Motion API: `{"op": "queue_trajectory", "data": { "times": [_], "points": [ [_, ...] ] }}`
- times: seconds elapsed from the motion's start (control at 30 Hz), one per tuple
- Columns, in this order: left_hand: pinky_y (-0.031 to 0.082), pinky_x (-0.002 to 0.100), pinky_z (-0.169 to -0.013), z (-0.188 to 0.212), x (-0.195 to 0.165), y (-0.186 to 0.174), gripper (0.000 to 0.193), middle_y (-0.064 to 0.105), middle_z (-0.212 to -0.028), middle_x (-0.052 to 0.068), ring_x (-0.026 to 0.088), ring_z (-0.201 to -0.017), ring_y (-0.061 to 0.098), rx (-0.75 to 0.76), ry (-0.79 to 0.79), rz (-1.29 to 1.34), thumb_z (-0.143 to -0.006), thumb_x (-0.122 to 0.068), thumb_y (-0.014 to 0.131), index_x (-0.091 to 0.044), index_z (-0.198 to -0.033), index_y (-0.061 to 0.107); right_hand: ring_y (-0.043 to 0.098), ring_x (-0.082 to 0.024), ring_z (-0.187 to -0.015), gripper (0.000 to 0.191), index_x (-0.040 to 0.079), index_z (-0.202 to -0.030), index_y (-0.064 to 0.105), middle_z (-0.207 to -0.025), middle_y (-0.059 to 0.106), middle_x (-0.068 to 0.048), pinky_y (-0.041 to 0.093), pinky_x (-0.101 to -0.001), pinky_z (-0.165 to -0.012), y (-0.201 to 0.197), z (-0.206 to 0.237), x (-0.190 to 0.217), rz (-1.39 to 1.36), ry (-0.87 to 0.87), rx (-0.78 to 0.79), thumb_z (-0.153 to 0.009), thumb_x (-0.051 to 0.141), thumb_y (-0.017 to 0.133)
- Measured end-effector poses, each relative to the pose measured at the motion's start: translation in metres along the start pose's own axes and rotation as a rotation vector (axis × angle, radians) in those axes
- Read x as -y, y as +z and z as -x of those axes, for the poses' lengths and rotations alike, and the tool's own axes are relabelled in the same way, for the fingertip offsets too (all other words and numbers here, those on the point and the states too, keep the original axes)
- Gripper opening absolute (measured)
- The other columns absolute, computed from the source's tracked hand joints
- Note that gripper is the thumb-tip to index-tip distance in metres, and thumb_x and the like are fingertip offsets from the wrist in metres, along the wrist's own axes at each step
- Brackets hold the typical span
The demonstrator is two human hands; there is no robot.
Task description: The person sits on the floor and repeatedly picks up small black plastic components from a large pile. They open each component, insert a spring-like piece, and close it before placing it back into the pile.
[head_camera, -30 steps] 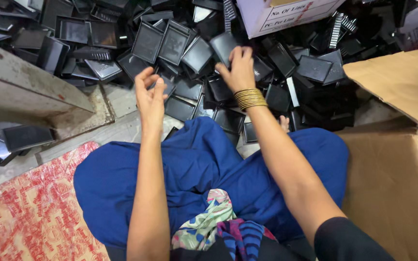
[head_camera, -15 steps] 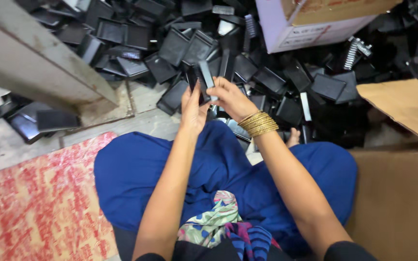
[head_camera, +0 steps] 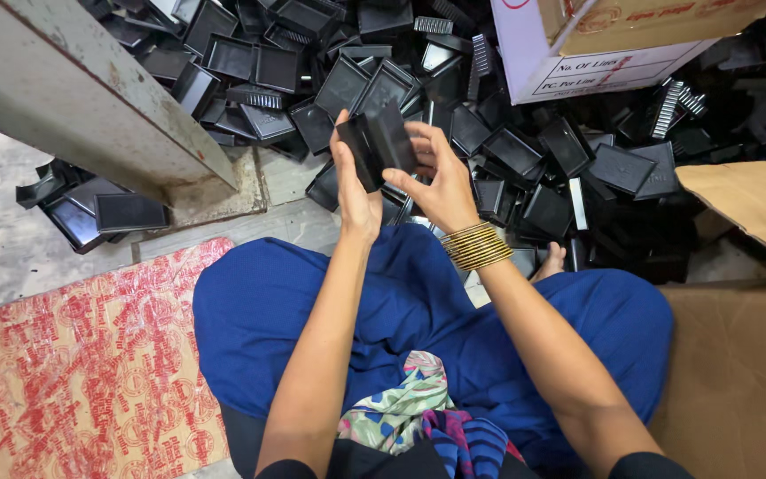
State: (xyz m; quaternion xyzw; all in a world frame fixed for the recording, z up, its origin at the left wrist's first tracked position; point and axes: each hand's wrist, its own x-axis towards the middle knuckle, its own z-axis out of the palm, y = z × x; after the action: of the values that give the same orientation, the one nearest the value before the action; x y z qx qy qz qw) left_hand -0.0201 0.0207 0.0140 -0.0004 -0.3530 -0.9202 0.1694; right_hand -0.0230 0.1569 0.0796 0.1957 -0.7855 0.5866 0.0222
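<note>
Hands have drawn back from the heap of black trays (head_camera: 525,168) toward the lap, and now meet just above the blue-clad knees (head_camera: 410,302). A second ago the left hand (head_camera: 354,191) was empty and the right hand (head_camera: 441,182) was reaching into the heap; half a second ago they were closing on a single piece. Now two black tray pieces (head_camera: 376,146) stand between them, lifted clear of the heap, so picking has given way to fitting or stacking the pair.

Left fingers are curled around the near edge of the pieces, thumb up along the side, a closed grip. Right fingers are half spread, thumb and forefinger pinching the far edge, the other fingers loosely bent behind it. Whether the two pieces are already nested or only pressed face to face, I cannot tell from here.

Gold bangles (head_camera: 476,246) sit on the right wrist. Beyond the held pieces the heap spreads across the floor; a white carton (head_camera: 578,62) stands on the heap's far side, a brown cardboard box (head_camera: 738,372) lies to the heap's right and nearer, a grey beam (head_camera: 82,98) slants to its left, and a red patterned mat (head_camera: 73,372) lies near the left knee.
</note>
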Motion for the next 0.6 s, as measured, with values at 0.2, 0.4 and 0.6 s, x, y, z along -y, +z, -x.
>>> {"op": "queue_trajectory", "data": {
  "times": [0.2, 0.4, 0.6],
  "points": [
    [0.041, 0.036, -0.118, 0.0035, 0.0042, 0.0056, 0.058, 0.043, -0.156, 0.01, 0.021, -0.14, 0.048, 0.095, 0.082, -0.271, -0.115, -0.049, 0.031, -0.012, -0.161, 0.033, 0.074, -0.024, -0.113, 0.074, 0.013, -0.152, 0.048, -0.126, 0.071, -0.014, 0.059, -0.0352, -0.097, 0.0033, -0.003, 0.0005, 0.0, 0.079, 0.076, -0.089, 0.025, 0.083],
    [0.032, 0.034, -0.123, 0.0021, 0.0045, 0.003, 0.059, 0.037, -0.16, 0.008, 0.021, -0.147, 0.04, 0.044, 0.154, -0.322, -0.115, -0.048, 0.031, -0.009, -0.159, 0.033, 0.075, -0.024, -0.111, 0.072, 0.013, -0.152, 0.048, -0.125, 0.071, -0.015, 0.06, -0.0351, -0.096, 0.0039, -0.0021, -0.0008, -0.036, 0.085, 0.066, -0.09, 0.026, 0.082],
    [0.034, 0.033, -0.121, 0.0033, 0.0047, 0.0031, 0.058, 0.04, -0.158, 0.01, 0.021, -0.144, 0.042, 0.054, 0.147, -0.438, -0.115, -0.048, 0.031, -0.008, -0.157, 0.037, 0.074, -0.024, -0.112, 0.072, 0.014, -0.152, 0.046, -0.127, 0.07, -0.016, 0.06, -0.0361, -0.096, 0.0061, 0.0005, 0.0001, -0.015, 0.119, 0.12, -0.09, 0.028, 0.08]
  ]
}}
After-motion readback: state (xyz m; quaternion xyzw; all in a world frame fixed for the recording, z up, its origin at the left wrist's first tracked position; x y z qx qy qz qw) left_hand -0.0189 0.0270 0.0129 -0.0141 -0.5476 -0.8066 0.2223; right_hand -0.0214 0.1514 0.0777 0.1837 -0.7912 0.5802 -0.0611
